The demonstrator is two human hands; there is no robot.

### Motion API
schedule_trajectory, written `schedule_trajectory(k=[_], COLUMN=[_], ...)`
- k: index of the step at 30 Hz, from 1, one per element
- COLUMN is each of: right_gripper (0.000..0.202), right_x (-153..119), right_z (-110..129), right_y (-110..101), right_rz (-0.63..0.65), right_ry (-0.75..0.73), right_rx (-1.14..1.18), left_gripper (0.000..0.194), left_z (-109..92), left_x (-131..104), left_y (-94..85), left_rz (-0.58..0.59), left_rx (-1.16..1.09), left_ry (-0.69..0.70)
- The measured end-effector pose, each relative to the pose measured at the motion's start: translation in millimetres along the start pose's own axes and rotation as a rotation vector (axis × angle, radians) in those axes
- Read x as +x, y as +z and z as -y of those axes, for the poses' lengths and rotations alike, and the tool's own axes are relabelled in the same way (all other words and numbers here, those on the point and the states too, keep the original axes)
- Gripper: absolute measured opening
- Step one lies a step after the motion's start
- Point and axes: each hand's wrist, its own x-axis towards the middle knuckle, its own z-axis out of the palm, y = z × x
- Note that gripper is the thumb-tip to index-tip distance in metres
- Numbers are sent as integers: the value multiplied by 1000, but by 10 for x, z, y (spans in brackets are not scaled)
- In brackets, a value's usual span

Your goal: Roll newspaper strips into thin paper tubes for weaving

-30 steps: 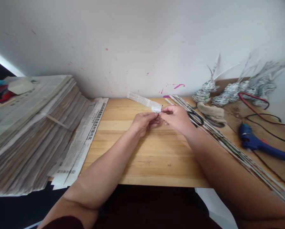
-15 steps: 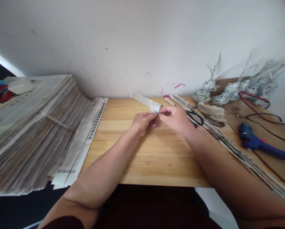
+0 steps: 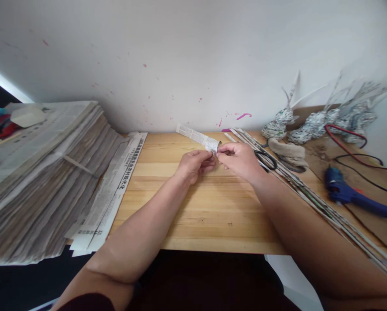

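A narrow newspaper strip [image 3: 195,135] stretches from the back of the wooden table [image 3: 209,216] toward my fingers, its near end curled over. My left hand [image 3: 196,166] is closed in a pinch at the strip's near end, fingertips just below the curl. From the right, my right hand [image 3: 237,159] pinches the same end, thumb and forefinger almost touching the left fingertips. The bit of paper between the fingertips is partly hidden.
Stacked newspapers [image 3: 51,185] rise at the left, beside loose printed strips [image 3: 115,190]. To the right lie thin paper rods [image 3: 297,185], black-handled scissors [image 3: 267,160], a cloth [image 3: 287,151] and a blue glue gun [image 3: 342,190]. Woven paper figures [image 3: 279,123] stand behind.
My right hand has shifted very slightly right, and the left fingers have moved a little at the strip's curled end. Both still pinch the paper.
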Motion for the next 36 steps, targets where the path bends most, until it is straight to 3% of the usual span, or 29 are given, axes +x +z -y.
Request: schedule_trajectory(k=[9, 20, 31, 36], right_gripper=[18, 19, 14, 12], right_x=[-12, -15, -20, -37], right_z=[12, 0, 51, 106], right_y=[3, 1, -8, 3], right_rz=[28, 76, 137, 156], right_ry=[-11, 9, 135, 162], right_rx=[1, 34, 194, 214], left_gripper=[6, 6, 5, 8], left_z=[-22, -64, -19, -21], left_x=[42, 37, 28, -1], left_y=[-26, -57, -42, -6], left_rz=[32, 14, 146, 136], left_rx=[-65, 12, 56, 95], left_ry=[6, 28, 20, 6])
